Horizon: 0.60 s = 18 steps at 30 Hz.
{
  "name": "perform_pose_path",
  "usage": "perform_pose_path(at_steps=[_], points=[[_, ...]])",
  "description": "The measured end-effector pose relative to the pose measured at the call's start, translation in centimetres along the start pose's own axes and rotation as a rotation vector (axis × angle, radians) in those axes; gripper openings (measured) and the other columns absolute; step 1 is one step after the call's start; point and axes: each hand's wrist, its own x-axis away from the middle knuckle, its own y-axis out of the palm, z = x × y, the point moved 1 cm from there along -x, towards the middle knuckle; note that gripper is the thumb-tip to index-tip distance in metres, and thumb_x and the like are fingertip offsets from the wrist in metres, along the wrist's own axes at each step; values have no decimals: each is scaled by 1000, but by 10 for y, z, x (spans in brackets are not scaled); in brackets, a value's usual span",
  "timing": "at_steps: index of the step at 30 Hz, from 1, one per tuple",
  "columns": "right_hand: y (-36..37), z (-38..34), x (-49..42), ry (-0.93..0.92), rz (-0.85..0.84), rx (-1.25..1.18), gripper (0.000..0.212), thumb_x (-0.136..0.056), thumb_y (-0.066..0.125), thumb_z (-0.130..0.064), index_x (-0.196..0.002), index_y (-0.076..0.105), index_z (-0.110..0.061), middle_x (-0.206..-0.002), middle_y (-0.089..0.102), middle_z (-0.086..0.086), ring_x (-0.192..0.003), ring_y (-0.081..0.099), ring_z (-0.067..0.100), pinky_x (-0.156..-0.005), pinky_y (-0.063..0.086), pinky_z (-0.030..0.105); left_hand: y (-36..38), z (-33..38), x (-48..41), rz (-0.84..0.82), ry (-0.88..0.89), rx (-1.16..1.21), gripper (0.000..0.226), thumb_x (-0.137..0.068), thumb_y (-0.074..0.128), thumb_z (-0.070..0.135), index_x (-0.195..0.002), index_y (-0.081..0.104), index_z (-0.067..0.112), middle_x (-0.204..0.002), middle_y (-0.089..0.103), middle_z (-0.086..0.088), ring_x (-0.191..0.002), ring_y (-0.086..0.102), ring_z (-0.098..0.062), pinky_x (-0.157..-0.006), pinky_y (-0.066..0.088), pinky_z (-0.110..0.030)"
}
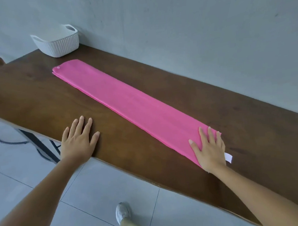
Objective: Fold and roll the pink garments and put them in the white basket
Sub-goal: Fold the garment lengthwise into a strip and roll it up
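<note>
A pink garment [126,100] lies folded into a long narrow strip across the dark wooden table [37,96], running from the far left to the near right. My right hand [210,150] presses flat on the strip's near end, fingers straight; a white label [228,157] sticks out beside it. My left hand [78,139] rests flat on the bare wood near the table's front edge, left of the strip and apart from it. The white ribbed basket [58,42] stands at the table's far left corner against the wall; its inside is hidden.
A grey wall [191,30] runs along the table's back edge. Under the table's left end are dark metal legs and a cable [5,142]. The floor is pale tile, with my shoe [122,213] and trouser leg below.
</note>
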Motion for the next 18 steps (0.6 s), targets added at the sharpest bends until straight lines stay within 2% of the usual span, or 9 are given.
perform_pose_path(at_steps=[10, 15, 18], points=[[2, 2, -1, -15, 23, 11, 89, -87, 1, -83, -161, 4, -33, -169, 5, 5, -155, -2, 37, -124, 6, 52, -2, 22, 32, -36, -123, 53, 66, -104, 16, 57, -163, 12, 27, -171, 3, -1, -157, -4, -21, -126, -1, -47], [3, 3, -2, -29, 16, 15, 88, -90, 4, -80, -161, 7, -30, -169, 7, 9, -154, -2, 41, -123, 7, 53, -1, 49, 58, -40, -218, 101, 71, -101, 15, 60, -163, 9, 25, -171, -1, 0, -157, -8, -21, -125, -5, -46], [3, 4, -1, -55, 24, -27, 86, -92, 7, -77, -161, 11, -26, -168, 10, 13, -153, 0, 43, -123, 8, 55, 1, 74, 75, -13, -293, 105, 70, -103, 22, 59, -163, 14, 22, -171, 2, -2, -157, -6, -23, -126, -3, -47]])
